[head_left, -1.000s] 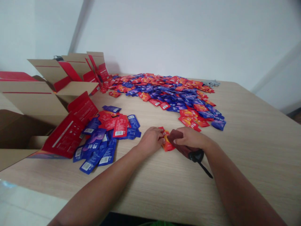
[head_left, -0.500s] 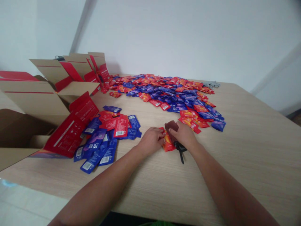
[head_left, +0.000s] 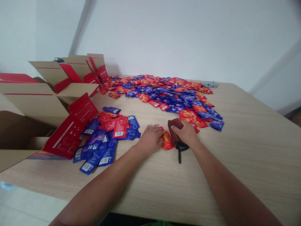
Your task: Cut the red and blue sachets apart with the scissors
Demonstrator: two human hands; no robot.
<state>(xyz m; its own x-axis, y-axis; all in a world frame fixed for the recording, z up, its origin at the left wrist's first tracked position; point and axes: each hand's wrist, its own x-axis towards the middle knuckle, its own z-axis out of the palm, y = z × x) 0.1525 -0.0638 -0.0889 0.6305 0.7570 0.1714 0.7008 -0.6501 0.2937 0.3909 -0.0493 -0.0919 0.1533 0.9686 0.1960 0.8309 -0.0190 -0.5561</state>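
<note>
Two bare hands work close together at the middle of the bench (head_left: 244, 128). Loosely spread, the left hand (head_left: 150, 137) has its fingertips at the left edge of an orange-red sachet (head_left: 167, 141) lying on the wood; how hard it presses, I cannot tell. Closed on a brown pouch (head_left: 173, 132), thumb on top, the right hand (head_left: 187, 133) holds it just beside the sachet's right side. A black strap (head_left: 179, 157) hangs from the pouch's near end.

As I judge it, the sachet could skid or crease if the pouch bumps it while the left hand rests too lightly. The dangling strap might catch the sachet's lower corner on a sideways move. Too wide a swing of the right hand could disturb the front of the large sachet heap (head_left: 162, 89), just beyond. To the left, a smaller sachet pile (head_left: 95, 142) overlaps itself loosely against an open carton's red flap (head_left: 68, 135); a careless left forearm could make it slide apart.
</note>
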